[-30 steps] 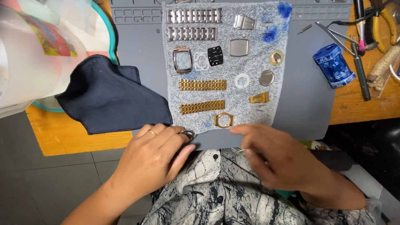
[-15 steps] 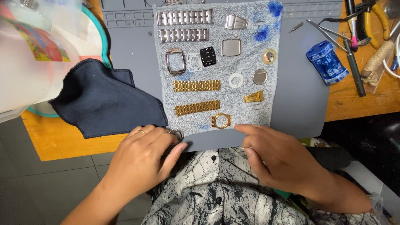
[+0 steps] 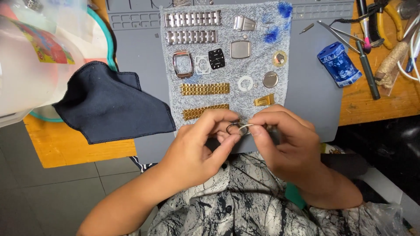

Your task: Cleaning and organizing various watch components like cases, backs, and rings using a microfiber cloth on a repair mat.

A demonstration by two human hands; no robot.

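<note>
wooden worktop (image 3: 83, 150) carries a grey mat (image 3: 315, 94) and a speckled felt cloth (image 3: 225, 65) strewn with watch parts. left hand (image 3: 199, 146) and right hand (image 3: 284, 140) meet at the cloth's near edge, fingertips pinched together on a small metal ring (image 3: 238, 128). a dark blue cloth (image 3: 109, 102) lies left.

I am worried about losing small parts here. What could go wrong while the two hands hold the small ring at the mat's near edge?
The small metal ring is pinched between the left hand and right hand over the grey mat's near edge; a slip could drop it into the lap or to the floor. The gold bracelet piece lies just beyond the fingers, so a knuckle might knock it.
</note>
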